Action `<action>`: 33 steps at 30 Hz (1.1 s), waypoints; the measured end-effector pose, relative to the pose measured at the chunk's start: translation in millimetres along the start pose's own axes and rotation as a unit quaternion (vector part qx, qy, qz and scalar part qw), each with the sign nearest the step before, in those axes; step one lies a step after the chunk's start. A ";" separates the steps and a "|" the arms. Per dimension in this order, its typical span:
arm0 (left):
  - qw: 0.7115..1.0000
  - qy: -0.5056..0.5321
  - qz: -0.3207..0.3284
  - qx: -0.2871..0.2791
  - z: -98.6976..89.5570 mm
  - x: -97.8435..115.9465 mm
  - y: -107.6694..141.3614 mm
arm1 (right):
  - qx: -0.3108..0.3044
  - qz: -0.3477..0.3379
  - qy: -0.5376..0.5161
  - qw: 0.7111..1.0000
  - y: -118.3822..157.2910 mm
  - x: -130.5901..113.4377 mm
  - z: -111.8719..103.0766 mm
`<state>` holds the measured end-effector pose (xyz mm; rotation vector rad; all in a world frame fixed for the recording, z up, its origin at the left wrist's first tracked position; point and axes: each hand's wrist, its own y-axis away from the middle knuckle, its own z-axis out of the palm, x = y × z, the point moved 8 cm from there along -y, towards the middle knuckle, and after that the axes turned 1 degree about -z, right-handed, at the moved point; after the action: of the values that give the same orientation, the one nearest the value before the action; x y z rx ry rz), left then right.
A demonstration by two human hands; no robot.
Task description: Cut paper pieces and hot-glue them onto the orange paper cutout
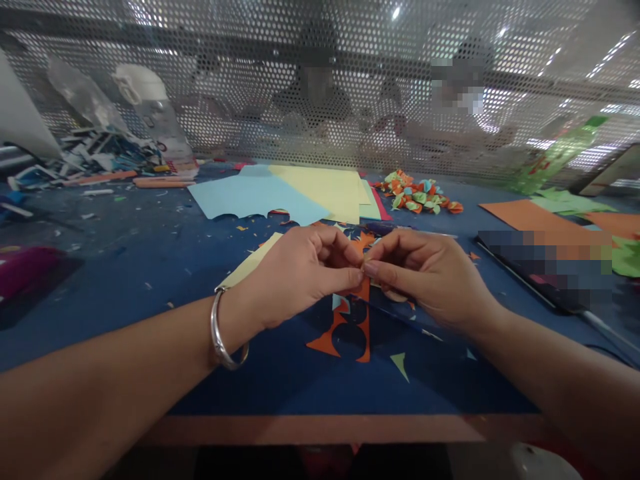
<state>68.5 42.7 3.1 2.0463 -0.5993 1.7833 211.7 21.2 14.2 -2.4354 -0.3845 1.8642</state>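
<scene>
Over the middle of the blue table, my left hand (300, 270) and my right hand (430, 273) meet fingertip to fingertip. Both are closed in a pinch around something tiny, mostly hidden by the fingers. A silver bracelet (216, 330) circles my left wrist. Just below the hands lies an orange paper scrap (365, 333) with rounded cut-outs. Small paper offcuts surround it, among them a pale green triangle (400, 365). A pale yellow paper piece (253, 260) sticks out behind my left hand.
Behind my hands lie a light blue sheet (250, 193) and a yellow sheet (325, 183). A heap of small crumpled paper pieces (420, 193) is beyond my right hand. A phone (530, 273) with a cable, a clear bottle (167, 127) and a green bottle (563, 157) stand around.
</scene>
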 end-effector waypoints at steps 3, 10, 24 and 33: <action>1.000 -0.008 0.005 -0.004 0.5 1.8 0.0 | -0.004 0.000 -0.005 1.000 -0.2 -0.5 1.0; 0.999 -0.043 0.032 0.001 -1.0 6.4 0.5 | 0.000 0.000 -0.032 1.000 -1.0 -1.3 1.9; 0.997 -0.068 0.047 -0.002 -1.5 9.1 0.7 | 0.007 -0.010 -0.006 1.000 -1.1 -3.6 0.2; 0.993 -0.096 0.070 0.000 -2.1 6.3 0.6 | 0.025 -0.032 0.033 0.999 0.0 -8.9 -1.3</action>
<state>67.2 42.8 9.7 2.2424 -0.8162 1.6717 210.8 19.3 22.9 -2.4147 -0.4018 1.7435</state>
